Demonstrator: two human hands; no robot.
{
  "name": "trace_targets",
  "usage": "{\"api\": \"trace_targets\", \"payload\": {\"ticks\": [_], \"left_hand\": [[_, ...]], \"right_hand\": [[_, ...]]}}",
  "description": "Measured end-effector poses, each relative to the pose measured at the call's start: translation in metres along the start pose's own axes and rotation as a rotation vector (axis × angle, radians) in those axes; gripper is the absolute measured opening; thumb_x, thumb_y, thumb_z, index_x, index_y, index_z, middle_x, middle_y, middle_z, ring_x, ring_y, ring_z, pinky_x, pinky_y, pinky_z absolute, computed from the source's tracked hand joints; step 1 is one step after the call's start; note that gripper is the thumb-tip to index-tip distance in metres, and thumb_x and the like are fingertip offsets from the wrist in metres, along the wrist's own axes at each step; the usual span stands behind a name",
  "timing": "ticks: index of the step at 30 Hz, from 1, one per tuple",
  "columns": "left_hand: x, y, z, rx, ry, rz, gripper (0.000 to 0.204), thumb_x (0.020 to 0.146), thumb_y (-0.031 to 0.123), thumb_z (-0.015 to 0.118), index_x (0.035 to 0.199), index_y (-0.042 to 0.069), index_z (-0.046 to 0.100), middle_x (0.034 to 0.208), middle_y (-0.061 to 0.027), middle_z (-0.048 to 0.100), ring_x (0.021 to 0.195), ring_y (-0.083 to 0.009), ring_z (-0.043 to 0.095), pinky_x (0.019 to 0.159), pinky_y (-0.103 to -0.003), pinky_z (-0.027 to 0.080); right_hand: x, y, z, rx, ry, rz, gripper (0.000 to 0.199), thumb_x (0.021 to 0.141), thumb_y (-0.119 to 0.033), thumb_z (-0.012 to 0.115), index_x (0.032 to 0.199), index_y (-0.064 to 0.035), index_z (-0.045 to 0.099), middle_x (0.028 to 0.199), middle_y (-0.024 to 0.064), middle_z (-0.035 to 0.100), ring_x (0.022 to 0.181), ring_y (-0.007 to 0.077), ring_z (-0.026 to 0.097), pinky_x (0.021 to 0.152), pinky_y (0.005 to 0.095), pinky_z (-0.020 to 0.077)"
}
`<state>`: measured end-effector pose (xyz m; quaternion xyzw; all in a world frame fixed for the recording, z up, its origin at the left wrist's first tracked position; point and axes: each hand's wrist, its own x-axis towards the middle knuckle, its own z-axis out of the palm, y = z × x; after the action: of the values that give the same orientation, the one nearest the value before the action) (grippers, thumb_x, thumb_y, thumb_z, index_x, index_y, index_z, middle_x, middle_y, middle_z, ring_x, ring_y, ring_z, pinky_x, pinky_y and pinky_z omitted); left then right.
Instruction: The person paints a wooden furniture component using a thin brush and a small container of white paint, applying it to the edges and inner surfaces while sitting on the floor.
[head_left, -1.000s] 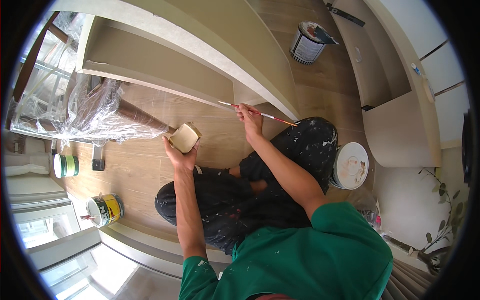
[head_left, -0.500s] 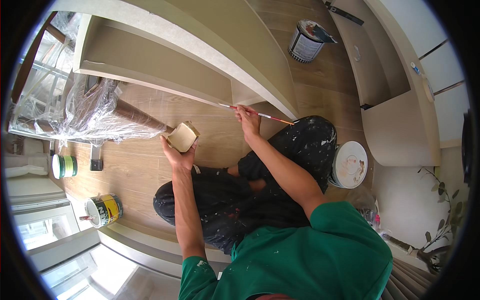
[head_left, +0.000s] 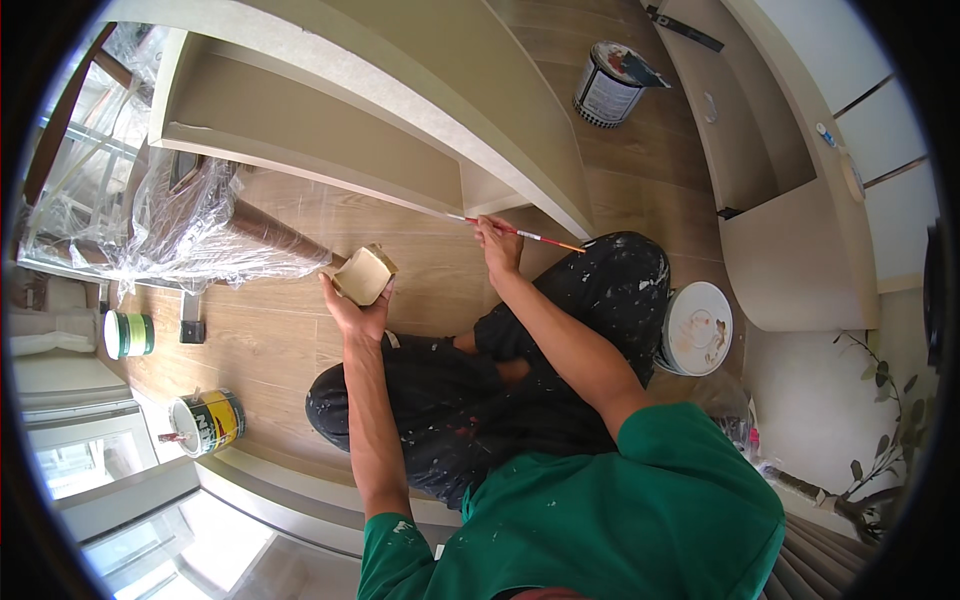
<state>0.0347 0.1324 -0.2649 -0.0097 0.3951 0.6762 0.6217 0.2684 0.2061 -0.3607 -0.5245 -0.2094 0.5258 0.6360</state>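
My left hand [head_left: 357,312] holds a small open beige paint cup [head_left: 362,275] from below, its fingers wrapped round the side and its opening facing up. Between the fingers of my right hand [head_left: 498,246] is a thin artist's paintbrush [head_left: 545,239] with a red handle. Its tip points left, at the lower edge of a beige shelf unit [head_left: 330,165]; whether it touches there I cannot tell. The cup is to the left of the brush, a hand's length or more away.
Plastic sheeting [head_left: 190,235] wraps a brown leg close by the cup. A black-and-white paint can [head_left: 608,95] stands beyond the unit, and a white-lidded bucket [head_left: 697,330] by my right knee. Two more cans, one yellow-banded [head_left: 215,420] and one green [head_left: 130,334], stand left on the wood floor.
The brush and my right hand have shifted very slightly, with the tip a little nearer me and to the right. My left hand and the paint cup stay almost in place.
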Motion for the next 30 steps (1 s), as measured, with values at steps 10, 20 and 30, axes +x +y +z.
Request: {"api": "trace_targets", "payload": {"ticks": [10, 20, 30], "left_hand": [[-0.002, 0.001, 0.002, 0.000, 0.016, 0.003, 0.070, 0.104, 0.068, 0.035, 0.145, 0.013, 0.048, 0.140, -0.0123, 0.058, 0.125, -0.0339, 0.056, 0.099, -0.053, 0.049], [-0.002, 0.004, -0.004, -0.012, -0.006, -0.003, 0.065, 0.105, 0.065, 0.035, 0.143, 0.014, 0.049, 0.137, -0.0111, 0.060, 0.124, -0.0345, 0.058, 0.100, -0.056, 0.050], [-0.001, 0.001, 0.000, -0.022, -0.008, 0.002, 0.070, 0.104, 0.068, 0.034, 0.143, 0.012, 0.050, 0.138, -0.0119, 0.059, 0.123, -0.0334, 0.057, 0.098, -0.053, 0.050]], "right_hand": [[0.008, 0.016, -0.008, 0.021, 0.038, -0.015, 0.012, 0.095, -0.006, 0.071, 0.097, 0.0058, 0.071, 0.078, 0.0009, 0.064, 0.071, 0.0109, 0.063, 0.065, 0.0247, 0.0524], [0.007, 0.027, -0.018, -0.153, 0.136, -0.145, 0.017, 0.094, -0.009, 0.075, 0.106, 0.0034, 0.075, 0.082, 0.0038, 0.070, 0.074, 0.0098, 0.065, 0.066, 0.0238, 0.0532], [0.015, 0.034, -0.015, -0.139, -0.066, -0.223, 0.018, 0.095, -0.014, 0.074, 0.103, 0.0026, 0.076, 0.082, 0.0037, 0.073, 0.074, 0.0098, 0.066, 0.070, 0.0248, 0.0531]]}}
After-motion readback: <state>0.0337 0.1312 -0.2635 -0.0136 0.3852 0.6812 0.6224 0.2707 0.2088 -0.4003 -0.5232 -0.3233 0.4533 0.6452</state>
